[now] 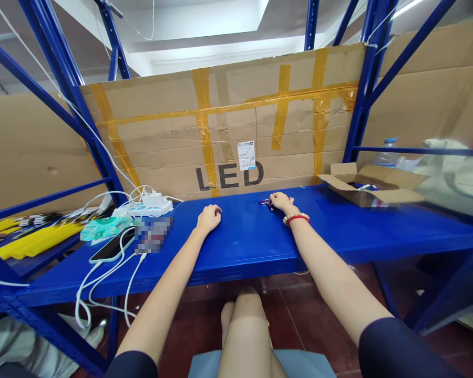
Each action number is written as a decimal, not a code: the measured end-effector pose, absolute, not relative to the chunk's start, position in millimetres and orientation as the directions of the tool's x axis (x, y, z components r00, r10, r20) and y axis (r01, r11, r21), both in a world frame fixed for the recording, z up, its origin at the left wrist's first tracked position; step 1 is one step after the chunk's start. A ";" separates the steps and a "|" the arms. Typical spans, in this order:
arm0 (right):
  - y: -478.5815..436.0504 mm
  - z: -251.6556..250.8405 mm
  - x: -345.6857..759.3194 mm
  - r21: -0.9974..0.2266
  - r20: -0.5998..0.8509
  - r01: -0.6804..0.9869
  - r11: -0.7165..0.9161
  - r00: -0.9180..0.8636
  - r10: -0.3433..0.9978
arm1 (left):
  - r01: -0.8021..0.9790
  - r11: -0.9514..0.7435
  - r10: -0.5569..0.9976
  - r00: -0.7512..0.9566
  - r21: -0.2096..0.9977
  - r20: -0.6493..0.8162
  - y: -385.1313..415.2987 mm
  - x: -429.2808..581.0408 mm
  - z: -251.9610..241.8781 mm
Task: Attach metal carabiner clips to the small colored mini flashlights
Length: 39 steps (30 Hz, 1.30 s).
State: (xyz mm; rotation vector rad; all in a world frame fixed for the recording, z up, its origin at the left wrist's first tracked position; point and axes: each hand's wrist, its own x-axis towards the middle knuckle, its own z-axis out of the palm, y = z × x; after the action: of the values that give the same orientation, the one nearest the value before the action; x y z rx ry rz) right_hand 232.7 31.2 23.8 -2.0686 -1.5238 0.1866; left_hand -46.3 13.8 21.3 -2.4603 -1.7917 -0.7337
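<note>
My left hand [209, 218] rests on the blue tabletop [244, 236] with its fingers curled in. A small dark spot shows by its fingertips, and whether anything is inside is hidden. Farther right, my right hand [281, 201] is closed over a small shiny dark-purple object [265, 203] near the back of the table. Part of that object sticks out to the left of the fingers; its kind is too small to make out. A beaded bracelet and a red band [296, 219] circle my right wrist.
At left lie a phone [112, 247], a blurred-out item [153, 235], a green-white packet [104, 228] and a power strip [150, 207] with white cables. An open carton [372, 185] sits at right. A cardboard panel [169, 142] closes the back; blue posts [358, 121] flank it.
</note>
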 end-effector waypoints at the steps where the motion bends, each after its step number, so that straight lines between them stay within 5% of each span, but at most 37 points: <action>1: 31.4 24.7 232.3 -0.509 0.202 0.834 -0.212 0.355 0.913 | 0.902 -0.345 0.898 0.236 0.260 0.372 13.5 -46.2 21.5; 13: 20.3 36.0 233.6 -0.568 0.281 0.787 -0.242 0.462 0.841 | 0.897 -0.352 0.896 0.241 0.268 0.374 12.9 -46.1 21.4; 18: 32.8 22.8 228.1 -0.429 0.230 0.901 -0.069 0.182 0.956 | 0.899 -0.350 0.895 0.238 0.265 0.377 12.7 -46.2 21.4; 24: 38.9 12.7 216.1 -0.307 0.190 0.948 -0.090 0.154 0.970 | 0.903 -0.355 0.894 0.253 0.241 0.370 13.1 -46.1 20.6; 32: 33.0 14.9 202.3 -0.266 0.218 0.948 -0.173 0.234 0.948 | 0.912 -0.354 0.896 0.267 0.206 0.356 13.0 -45.4 19.8; 37: 26.2 34.3 203.9 -0.443 0.332 0.800 -0.405 0.566 0.755 | 0.913 -0.352 0.898 0.266 0.208 0.350 12.5 -44.9 20.8; 39: 26.1 40.9 207.7 -0.518 0.184 0.675 -0.526 0.688 0.702 | 0.913 -0.350 0.899 0.265 0.209 0.349 11.8 -44.6 21.4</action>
State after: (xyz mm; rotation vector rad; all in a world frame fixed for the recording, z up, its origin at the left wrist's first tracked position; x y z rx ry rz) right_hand 207.7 26.1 40.9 -2.3338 -1.0535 0.0635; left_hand -44.6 11.8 21.4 -2.4710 -1.7711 -0.6442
